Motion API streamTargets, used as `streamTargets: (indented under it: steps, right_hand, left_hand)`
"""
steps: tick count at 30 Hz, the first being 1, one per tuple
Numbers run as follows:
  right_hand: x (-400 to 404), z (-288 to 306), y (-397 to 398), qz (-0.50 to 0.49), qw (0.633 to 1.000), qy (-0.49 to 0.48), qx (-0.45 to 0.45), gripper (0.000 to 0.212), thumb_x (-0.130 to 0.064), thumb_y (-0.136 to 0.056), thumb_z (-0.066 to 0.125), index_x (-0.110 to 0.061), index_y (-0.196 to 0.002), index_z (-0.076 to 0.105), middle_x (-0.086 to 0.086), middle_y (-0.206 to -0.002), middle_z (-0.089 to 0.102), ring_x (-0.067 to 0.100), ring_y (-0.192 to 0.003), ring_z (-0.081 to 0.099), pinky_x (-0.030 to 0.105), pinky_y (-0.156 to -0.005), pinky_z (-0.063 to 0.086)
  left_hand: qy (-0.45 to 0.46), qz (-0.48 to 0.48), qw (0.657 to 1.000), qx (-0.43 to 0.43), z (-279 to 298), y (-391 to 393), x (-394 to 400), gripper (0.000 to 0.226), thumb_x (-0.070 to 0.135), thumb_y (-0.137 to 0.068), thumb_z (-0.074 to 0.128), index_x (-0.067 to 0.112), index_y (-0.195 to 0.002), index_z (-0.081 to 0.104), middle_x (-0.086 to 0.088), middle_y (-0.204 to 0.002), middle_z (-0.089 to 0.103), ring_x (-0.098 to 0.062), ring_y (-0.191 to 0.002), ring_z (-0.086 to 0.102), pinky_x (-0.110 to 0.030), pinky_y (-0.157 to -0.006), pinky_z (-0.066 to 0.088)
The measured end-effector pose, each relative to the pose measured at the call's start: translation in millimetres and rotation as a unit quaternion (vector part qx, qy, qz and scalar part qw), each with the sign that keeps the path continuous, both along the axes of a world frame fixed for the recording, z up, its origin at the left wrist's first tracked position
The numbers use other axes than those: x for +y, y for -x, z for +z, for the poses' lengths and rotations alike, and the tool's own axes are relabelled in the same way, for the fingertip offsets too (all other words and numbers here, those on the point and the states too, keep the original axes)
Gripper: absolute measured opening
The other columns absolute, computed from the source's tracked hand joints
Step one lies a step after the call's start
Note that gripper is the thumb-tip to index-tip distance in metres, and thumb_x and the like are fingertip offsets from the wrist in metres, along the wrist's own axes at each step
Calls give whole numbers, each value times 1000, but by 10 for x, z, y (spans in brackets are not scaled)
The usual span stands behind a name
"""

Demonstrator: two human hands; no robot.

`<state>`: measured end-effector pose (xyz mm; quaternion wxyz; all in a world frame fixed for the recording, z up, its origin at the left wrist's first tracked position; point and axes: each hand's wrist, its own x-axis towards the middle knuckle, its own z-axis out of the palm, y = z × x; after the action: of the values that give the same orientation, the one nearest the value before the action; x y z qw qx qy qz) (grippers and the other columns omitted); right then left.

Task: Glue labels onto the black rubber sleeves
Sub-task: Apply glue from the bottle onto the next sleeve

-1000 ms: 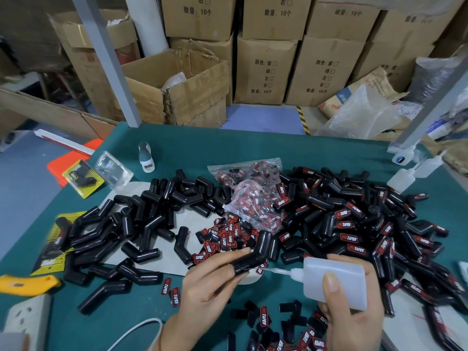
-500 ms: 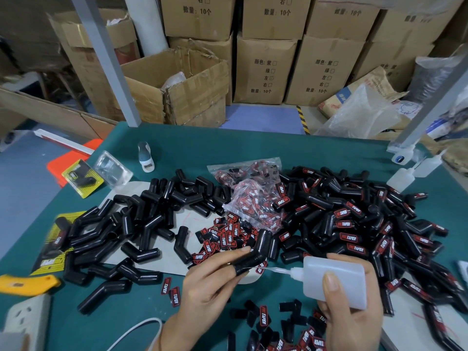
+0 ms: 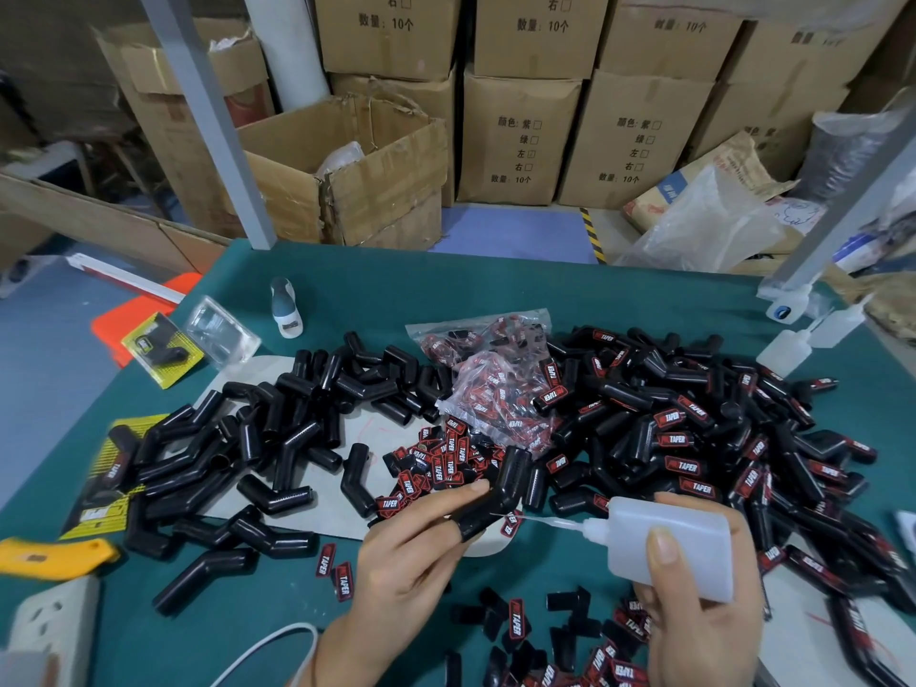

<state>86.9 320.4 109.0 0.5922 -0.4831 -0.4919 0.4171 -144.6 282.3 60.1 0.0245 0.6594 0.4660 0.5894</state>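
At the near edge of the green tabletop (image 3: 495,290), the left hand (image 3: 411,562) holds one bent black rubber sleeve (image 3: 495,493) slipped over a fingertip, with the thumb resting along its side and the sleeve's upper leg pointing up and away. Just to the right, the right hand (image 3: 704,622) grips a white squeeze glue bottle (image 3: 669,547) lying on its side, thumb pressed flat on top; its thin nozzle points left and its tip sits close to the held sleeve, though whether they touch cannot be told.

Below the hands lies a scatter of loose red-and-black labels (image 3: 515,632), some face down and showing only black. More labels (image 3: 446,463) are heaped just beyond the left hand, and two lie apart on the cloth (image 3: 334,570).

To the left, a pile of plain black sleeves (image 3: 257,438) spreads over a pale sheet (image 3: 327,513). To the right, a larger pile of sleeves already carrying labels (image 3: 694,438) reaches toward the tabletop's right edge. Between the piles sit two clear bags of labels (image 3: 495,374).

Farther out on the left are a yellow utility knife (image 3: 54,557), a white power strip (image 3: 54,627), yellow packaging cards (image 3: 163,349) and a small white bottle (image 3: 285,309). Spare glue bottles (image 3: 793,344) stand at the far right. Cardboard boxes (image 3: 520,136) are stacked behind.
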Motion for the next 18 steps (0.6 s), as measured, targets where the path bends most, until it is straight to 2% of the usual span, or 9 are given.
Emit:
streamTargets:
  steps: [3, 8, 15, 18]
  right_hand:
    - [-14, -15, 13, 4, 1000, 0, 1, 70, -76, -75, 76, -20, -116, 66, 17, -91, 66, 9, -59, 58, 15, -49, 46]
    - [-32, -6, 40, 6, 1000, -1, -3, 69, -78, -72, 76, -23, -114, 66, 15, -94, 67, 14, -63, 59, 16, -50, 48]
    - [-39, 6, 48, -1, 1000, 0, -9, 68, -77, -74, 76, -24, -114, 67, 13, -93, 68, 15, -62, 61, 17, -50, 49]
    - [-22, 51, 32, 7, 1000, 8, 7, 67, -77, -73, 76, -25, -113, 67, 10, -86, 67, 12, -56, 58, 16, -47, 46]
  left_hand:
    - [1, 6, 1000, -5, 8, 2, -3, 19, 0, -96, 71, -9, -80, 75, -2, -139, 68, -23, -115, 73, -30, -94, 58]
    - [4, 8, 1000, -8, 37, -6, -7, 25, 6, -100, 70, -8, -80, 75, -2, -138, 69, -22, -115, 73, -31, -94, 59]
    - [-1, 4, 1000, -19, 34, -23, -3, 22, 5, -99, 71, -8, -81, 76, -4, -136, 70, -23, -113, 74, -31, -94, 59]
    - [6, 8, 999, -31, 26, -32, 0, 21, 6, -99, 72, -6, -83, 77, -3, -135, 70, -23, -113, 74, -31, -96, 58]
